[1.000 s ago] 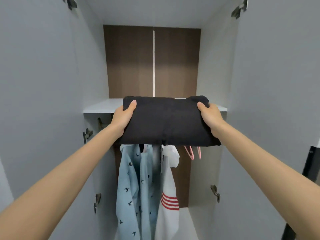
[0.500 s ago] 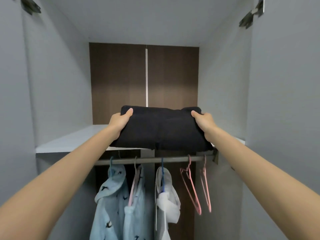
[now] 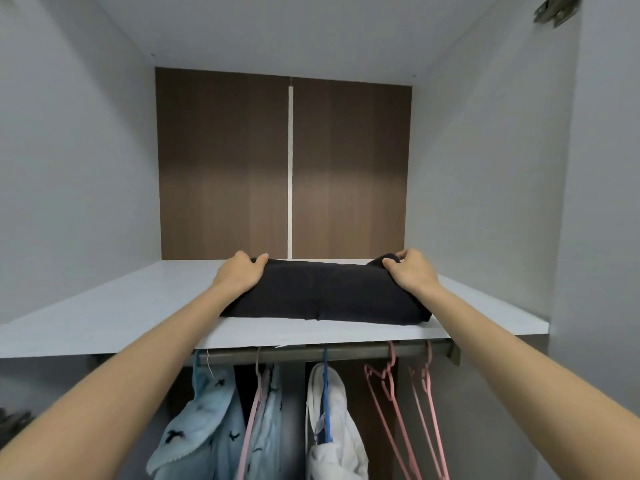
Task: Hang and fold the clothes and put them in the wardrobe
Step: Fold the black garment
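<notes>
Nearest, both bare forearms reached up and forward into the open wardrobe. Below the hands and closer to the person, a metal rail ran just under the shelf's front edge. Beneath the left hand hung a pale blue garment printed with small dark bird shapes, and just beside it a second blue piece on a pink hanger. Roughly between the two hands, lower down, a white garment hung from a blue hanger. Under the right hand, two bare pink hangers dangled from the rail.

Above the rail lay the pale grey shelf, and on it, a little back from the front edge, sat the folded black garment, resting flat on the board. The left hand gripped its left end, fingers curled over the far edge. The right hand held the far right corner, fingers bent round a bunched fold of the cloth.

Beyond the hands, the shelf ran back to a dark brown wood-grain back panel, split down the middle by a thin white strip. Plain grey walls rose to either side of the hands, under a grey top board. High above the right hand, at the frame's corner, sat what looked like a metal hinge, too blurred to be sure.
</notes>
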A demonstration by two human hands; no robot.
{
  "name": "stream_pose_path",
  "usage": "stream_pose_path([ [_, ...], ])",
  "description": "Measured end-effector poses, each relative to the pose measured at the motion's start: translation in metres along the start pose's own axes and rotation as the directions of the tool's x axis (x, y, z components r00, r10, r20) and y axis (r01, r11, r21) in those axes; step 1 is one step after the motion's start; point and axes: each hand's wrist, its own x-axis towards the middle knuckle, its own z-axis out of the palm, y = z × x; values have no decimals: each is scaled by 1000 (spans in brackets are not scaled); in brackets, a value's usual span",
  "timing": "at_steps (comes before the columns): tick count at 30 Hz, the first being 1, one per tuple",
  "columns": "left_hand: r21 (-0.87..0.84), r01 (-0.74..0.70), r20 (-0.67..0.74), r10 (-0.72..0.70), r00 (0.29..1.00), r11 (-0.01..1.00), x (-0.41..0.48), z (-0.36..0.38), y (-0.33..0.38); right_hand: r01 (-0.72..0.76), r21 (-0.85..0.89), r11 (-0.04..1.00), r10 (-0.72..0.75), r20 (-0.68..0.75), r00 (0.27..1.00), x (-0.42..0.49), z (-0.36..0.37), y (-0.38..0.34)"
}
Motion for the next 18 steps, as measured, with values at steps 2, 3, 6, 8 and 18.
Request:
stream_pose_path([
  [2, 165, -33, -100, 50, 994, 986, -2, -4, -4, 85, -171, 982, -90, -23, 996, -2, -1, -4],
  [3, 211, -66, -151, 100, 983, 975, -5, -6, -4, 142, -232, 962, -154, -35, 987, -5, -3, -8],
  [6, 144, -274, -176, 298, 938, 951, -22, -15, 2, 359, -278, 891, -368, 20, 929, -22, -7, -25],
  [8, 43, -449, -44, 450, 892, 893, -38, -19, 4, 490, -152, 859, -459, 199, 866, -38, -7, -34],
  [18, 317, -635, 501, 445, 743, 704, -60, -34, -5, 571, -282, 771, -375, 524, 765, -68, -6, -37],
])
